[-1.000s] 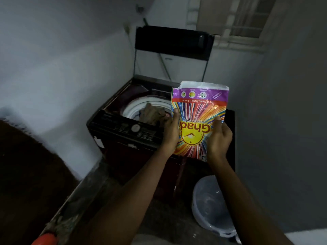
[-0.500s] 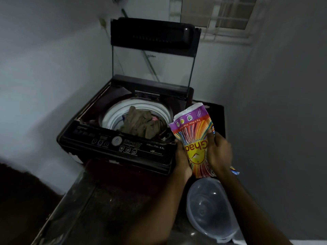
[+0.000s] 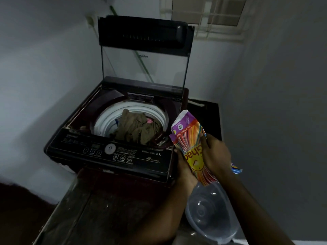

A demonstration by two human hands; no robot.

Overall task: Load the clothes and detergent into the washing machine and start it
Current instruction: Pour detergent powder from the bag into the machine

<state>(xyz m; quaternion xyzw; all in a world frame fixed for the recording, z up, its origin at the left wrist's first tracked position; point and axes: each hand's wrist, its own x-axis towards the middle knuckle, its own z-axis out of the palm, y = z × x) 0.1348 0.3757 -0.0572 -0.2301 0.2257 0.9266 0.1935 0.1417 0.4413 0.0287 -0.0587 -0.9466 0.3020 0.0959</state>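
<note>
Detergent packet [image 3: 192, 147], multicoloured, one: held between both my hands at the front right corner of the washing machine [image 3: 83, 112], its white top edge tilted left toward the drum [image 3: 106, 121] (whether that top is torn open, I cannot tell). Left hand [image 3: 184, 167]: curled around the packet's left edge from beneath. Right hand [image 3: 216, 152]: fingers wrapped over its printed face. Clear plastic bowl [image 3: 210, 216]: directly below the packet, beside my right forearm. Clothes [image 3: 138, 129], olive-brown with a bit of pink: heaped inside the white drum, reaching its rim. Lid [image 3: 145, 34]: raised upright at the back, glass panel below a dark band. Control panel [image 3: 141, 157]: along the machine's front edge, round dial [image 3: 110, 148] near its middle. Window [image 3: 212, 15]: upper right, behind the lid.
</note>
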